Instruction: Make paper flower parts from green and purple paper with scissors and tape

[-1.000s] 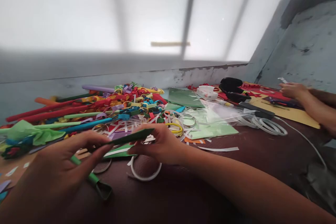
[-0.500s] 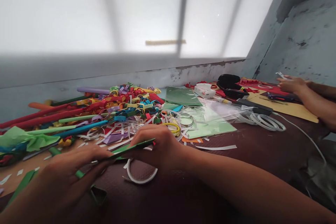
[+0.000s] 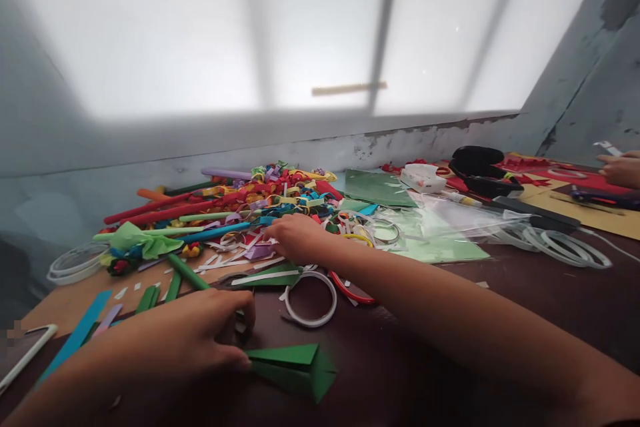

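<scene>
A folded green paper piece point(image 3: 295, 367), pointed at its right end, is pinched between the thumb and fingers of my left hand point(image 3: 200, 327), low over the dark table. My right hand point(image 3: 300, 239) reaches forward to the edge of a heap of coloured paper strips and chains point(image 3: 280, 197). Its fingers point down near a purple scrap point(image 3: 260, 251), and I cannot make out whether they grip anything. Below it lie another green folded piece point(image 3: 275, 277) with a white strip across it and a white ring-shaped roll point(image 3: 311, 299).
Light green sheets point(image 3: 440, 247) lie right of the heap, beside coiled white strips point(image 3: 565, 243) and an open black case point(image 3: 485, 170). At left are a blue strip point(image 3: 80, 330) and a white-edged phone-like object point(image 3: 30, 353). Another person's hand point(image 3: 620, 167) shows at far right.
My right hand has let go of the green paper and moved forward to the heap. My left hand keeps the paper, now lower. The view has turned left.
</scene>
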Motion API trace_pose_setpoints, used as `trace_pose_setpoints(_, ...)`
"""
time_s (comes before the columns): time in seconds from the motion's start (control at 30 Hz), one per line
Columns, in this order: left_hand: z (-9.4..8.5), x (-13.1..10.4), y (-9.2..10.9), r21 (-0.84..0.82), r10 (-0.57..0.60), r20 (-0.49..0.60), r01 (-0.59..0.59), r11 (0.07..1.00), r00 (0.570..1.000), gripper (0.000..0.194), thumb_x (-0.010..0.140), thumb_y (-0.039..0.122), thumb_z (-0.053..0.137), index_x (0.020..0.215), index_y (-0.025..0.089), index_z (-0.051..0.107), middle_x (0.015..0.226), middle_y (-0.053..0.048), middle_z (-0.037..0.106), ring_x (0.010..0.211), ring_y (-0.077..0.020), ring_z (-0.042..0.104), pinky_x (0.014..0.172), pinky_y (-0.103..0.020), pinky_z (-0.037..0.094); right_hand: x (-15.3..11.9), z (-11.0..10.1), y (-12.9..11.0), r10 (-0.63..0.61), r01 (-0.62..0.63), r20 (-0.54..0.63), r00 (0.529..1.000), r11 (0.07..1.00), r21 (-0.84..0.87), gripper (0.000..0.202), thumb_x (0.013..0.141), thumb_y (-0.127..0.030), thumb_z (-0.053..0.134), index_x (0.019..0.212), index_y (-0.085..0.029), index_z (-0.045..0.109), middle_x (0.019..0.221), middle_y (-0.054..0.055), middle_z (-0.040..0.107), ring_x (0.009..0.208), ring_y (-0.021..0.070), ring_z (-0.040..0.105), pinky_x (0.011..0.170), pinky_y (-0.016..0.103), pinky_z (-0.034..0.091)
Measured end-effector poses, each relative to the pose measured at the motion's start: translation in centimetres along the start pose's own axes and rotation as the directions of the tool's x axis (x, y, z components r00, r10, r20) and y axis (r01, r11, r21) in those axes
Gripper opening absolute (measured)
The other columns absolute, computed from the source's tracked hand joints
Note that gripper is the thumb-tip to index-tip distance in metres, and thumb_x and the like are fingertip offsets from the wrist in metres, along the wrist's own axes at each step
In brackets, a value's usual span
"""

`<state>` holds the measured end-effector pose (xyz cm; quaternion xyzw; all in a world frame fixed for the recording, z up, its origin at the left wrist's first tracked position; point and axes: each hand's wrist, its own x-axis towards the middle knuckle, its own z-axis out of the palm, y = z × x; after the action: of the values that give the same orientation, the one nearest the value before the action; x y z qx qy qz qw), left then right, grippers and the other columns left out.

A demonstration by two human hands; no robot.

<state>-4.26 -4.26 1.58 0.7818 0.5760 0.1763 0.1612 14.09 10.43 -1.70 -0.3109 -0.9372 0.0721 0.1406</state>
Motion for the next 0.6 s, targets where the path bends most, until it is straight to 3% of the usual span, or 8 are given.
trace_pose_setpoints(0.07,-0.7,0.4,0.5,0.074,-0.019,0.121,0.010,0.997,0.992,0.017,0.067,0.043,0.077,0.080,0.033,0.075,0.068,0.003,0.073,0.060,-0.0213,0.066,0.053,-0.025,0.045,1.4,0.7,-0.1,-0.030,0.033,0.049,0.998,0.997,-0.072,0.028,0.097,-0.034,0.064,0.120,-0.017,0.064,0.122,0.009,0.065,0.107,0.0231,0.065,0.092,0.045,0.056)
trace_pose_setpoints(0.13,-1.2,0.8,0.4,0.125,-0.050,0.107,0.037,0.992,0.993,0.022,0.079,0.051,0.065,0.080,0.030,0.071,0.065,0.001,0.070,0.059,-0.0218,0.063,0.054,-0.027,0.041,2.1,1.1,-0.3,-0.060,0.067,0.060,0.996,0.991,-0.118,0.031,0.098,-0.037,0.063,0.122,-0.017,0.062,0.121,0.008,0.065,0.102,0.0211,0.066,0.087,0.042,0.058)
trace_pose_setpoints(0.23,-1.0,1.8,-0.4,0.094,-0.107,-0.197,0.127,0.987,0.975,0.036,0.086,0.058,0.054,0.076,0.026,0.067,0.068,-0.002,0.069,0.064,-0.0245,0.063,0.059,-0.031,0.040,1.6,0.7,-0.8,-0.135,0.129,-0.024,0.991,0.977,-0.170,0.017,0.099,-0.030,0.060,0.107,-0.017,0.069,0.110,0.008,0.069,0.096,0.0205,0.068,0.083,0.037,0.056)
trace_pose_setpoints(0.33,-0.2,2.6,-1.1,0.015,-0.149,-0.425,0.172,0.985,0.893,0.043,0.087,0.057,0.052,0.105,0.021,0.068,0.087,-0.008,0.072,0.075,-0.0275,0.065,0.066,-0.035,0.045,-0.3,-0.3,-1.5,-0.257,0.225,-0.147,0.955,0.953,-0.204,0.024,0.102,-0.016,0.047,0.104,-0.019,0.071,0.110,0.009,0.072,0.094,0.0193,0.070,0.080,0.032,0.052)
trace_pose_setpoints(0.43,0.8,3.0,-1.2,-0.079,-0.117,-0.446,0.091,0.993,0.887,0.057,0.082,0.057,0.059,0.126,0.021,0.062,0.109,-0.010,0.072,0.089,-0.0270,0.069,0.072,-0.035,0.052,-2.8,-0.9,-2.0,-0.393,0.352,-0.217,0.894,0.913,-0.205,0.028,0.104,-0.016,0.042,0.106,-0.019,0.070,0.119,0.009,0.072,0.105,0.0194,0.069,0.086,0.032,0.053)
trace_pose_setpoints(0.53,1.5,2.8,-0.5,-0.169,-0.102,-0.417,0.033,0.985,0.903,0.043,0.087,0.054,0.055,0.113,0.023,0.070,0.097,-0.005,0.076,0.086,-0.0236,0.072,0.069,-0.031,0.055,-4.8,-0.4,-1.9,-0.513,0.491,-0.388,0.766,0.856,-0.162,0.025,0.103,-0.017,0.045,0.098,-0.017,0.070,0.122,0.012,0.072,0.110,0.0188,0.068,0.093,0.033,0.054)
trace_pose_setpoints(0.6,1.7,2.7,0.1,-0.244,-0.135,-0.410,0.034,0.969,0.902,0.035,0.088,0.050,0.056,0.103,0.023,0.073,0.087,-0.004,0.077,0.080,-0.0224,0.073,0.065,-0.029,0.054,-5.7,0.2,-1.9,-0.490,0.552,-0.542,0.683,0.832,-0.056,0.016,0.100,-0.027,0.058,0.091,-0.017,0.069,0.117,0.013,0.072,0.105,0.0195,0.070,0.091,0.034,0.057)
